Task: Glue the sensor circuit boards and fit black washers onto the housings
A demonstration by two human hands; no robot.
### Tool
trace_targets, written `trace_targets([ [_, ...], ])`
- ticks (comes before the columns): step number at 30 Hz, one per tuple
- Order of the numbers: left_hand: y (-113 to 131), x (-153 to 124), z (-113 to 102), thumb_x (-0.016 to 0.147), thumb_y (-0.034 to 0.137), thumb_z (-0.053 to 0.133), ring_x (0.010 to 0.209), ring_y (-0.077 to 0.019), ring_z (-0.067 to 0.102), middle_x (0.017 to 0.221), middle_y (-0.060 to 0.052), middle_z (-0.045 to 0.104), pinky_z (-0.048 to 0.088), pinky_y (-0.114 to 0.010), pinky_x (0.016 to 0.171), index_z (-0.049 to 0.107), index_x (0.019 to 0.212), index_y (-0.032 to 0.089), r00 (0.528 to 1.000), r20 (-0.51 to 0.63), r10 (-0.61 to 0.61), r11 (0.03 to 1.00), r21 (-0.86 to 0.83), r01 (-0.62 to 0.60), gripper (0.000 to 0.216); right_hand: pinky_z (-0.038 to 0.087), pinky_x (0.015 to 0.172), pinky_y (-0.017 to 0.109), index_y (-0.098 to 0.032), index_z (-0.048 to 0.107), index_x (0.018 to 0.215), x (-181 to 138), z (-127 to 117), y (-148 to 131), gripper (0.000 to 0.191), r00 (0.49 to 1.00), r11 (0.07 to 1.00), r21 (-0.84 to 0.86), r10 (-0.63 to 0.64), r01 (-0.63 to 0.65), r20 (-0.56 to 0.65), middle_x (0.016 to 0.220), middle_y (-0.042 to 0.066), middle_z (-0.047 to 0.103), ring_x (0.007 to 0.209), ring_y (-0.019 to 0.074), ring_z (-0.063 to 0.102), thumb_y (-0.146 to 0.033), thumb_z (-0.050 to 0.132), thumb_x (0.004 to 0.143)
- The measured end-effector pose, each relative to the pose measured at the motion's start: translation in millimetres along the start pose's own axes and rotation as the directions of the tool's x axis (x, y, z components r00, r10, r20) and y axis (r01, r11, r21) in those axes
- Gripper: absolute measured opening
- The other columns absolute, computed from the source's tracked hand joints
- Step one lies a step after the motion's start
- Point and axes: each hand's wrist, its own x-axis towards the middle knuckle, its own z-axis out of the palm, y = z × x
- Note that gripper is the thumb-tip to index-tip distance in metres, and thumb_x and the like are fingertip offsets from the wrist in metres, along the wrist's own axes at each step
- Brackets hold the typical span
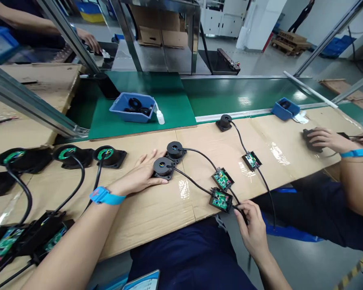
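The nearer green circuit board in a black plastic box lies just left of the right hand pinching its thin black cable.

Blue bin on grn mat, wht bottle beside; wood pallet in bkgd.

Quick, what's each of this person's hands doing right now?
Left hand: open, against a round black housing.
Right hand: closed on black cable; one strand or two, unclear.
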Motion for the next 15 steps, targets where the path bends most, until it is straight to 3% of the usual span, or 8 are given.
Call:
trace_targets([
  [2,5.2,19.2,-1.1,0.087,0.082,0.049,0.161,-0.0423,0.000,0.174,-0.011,0.013,0.009,-0.066,0.127,0.009,0.166,0.024,1.000,-0.005,0.011,1.000,-0.004,-0.011,0.106,0.057,0.069,0.029,-0.023,0.060,0.111,9.1,-3.6,5.5,0.012,1.000,1.000,-0.011,-0.001,0.001,-0.031,0.101,0.006,0.063,0.083,0.0172,0.065,-0.029,0.057,0.101],
  [5,15.7,59.3,-6.5,0.087,0.080,0.051,0.161,-0.0411,0.003,0.174,-0.013,0.013,0.011,-0.063,0.128,0.008,0.166,0.023,0.998,-0.004,0.068,0.998,-0.015,-0.068,0.107,0.058,0.078,0.034,-0.023,0.059,0.120,24.6,-10.8,18.3,0.021,0.996,0.997,-0.073,0.001,-0.008,-0.092,0.106,0.008,0.065,0.090,0.0204,0.066,-0.029,0.056,0.100],
  [8,25.5,105.8,-14.1,0.085,0.079,0.055,0.161,-0.0413,0.006,0.174,-0.014,0.016,0.013,-0.060,0.129,0.011,0.166,0.021,0.989,0.011,0.150,0.989,-0.017,-0.150,0.109,0.053,0.097,0.050,-0.021,0.058,0.127,36.7,-16.1,34.0,0.030,0.986,0.986,-0.162,0.010,-0.038,-0.168,0.118,0.015,0.062,0.110,0.0297,0.063,-0.032,0.054,0.099],
  [11,33.4,147.8,-21.3,0.084,0.077,0.059,0.160,-0.0422,0.011,0.173,-0.016,0.019,0.016,-0.059,0.128,0.015,0.165,0.019,0.972,0.017,0.232,0.973,0.001,-0.232,0.109,0.043,0.106,0.065,-0.017,0.053,0.138,42.1,-21.2,48.1,0.052,0.977,0.965,-0.232,0.076,-0.123,-0.200,0.133,0.022,0.053,0.127,0.0403,0.052,-0.047,0.058,0.097],
  [13,38.0,170.1,-25.4,0.085,0.074,0.059,0.160,-0.0412,0.015,0.172,-0.017,0.020,0.018,-0.058,0.127,0.015,0.165,0.019,0.958,0.016,0.286,0.958,0.016,-0.286,0.106,0.048,0.102,0.062,-0.017,0.049,0.144,42.4,-24.6,54.4,0.065,0.970,0.949,-0.227,0.186,-0.218,-0.155,0.133,0.022,0.050,0.122,0.0395,0.054,-0.059,0.058,0.095],
  [15,42.4,188.2,-29.1,0.086,0.070,0.061,0.160,-0.0388,0.018,0.173,-0.017,0.019,0.020,-0.055,0.128,0.016,0.164,0.018,0.940,0.023,0.341,0.939,0.025,-0.342,0.104,0.056,0.090,0.051,-0.021,0.049,0.145,42.0,-27.4,57.6,0.066,0.947,0.926,-0.202,0.304,-0.319,-0.099,0.126,0.018,0.052,0.104,0.0321,0.062,-0.064,0.054,0.096],
])
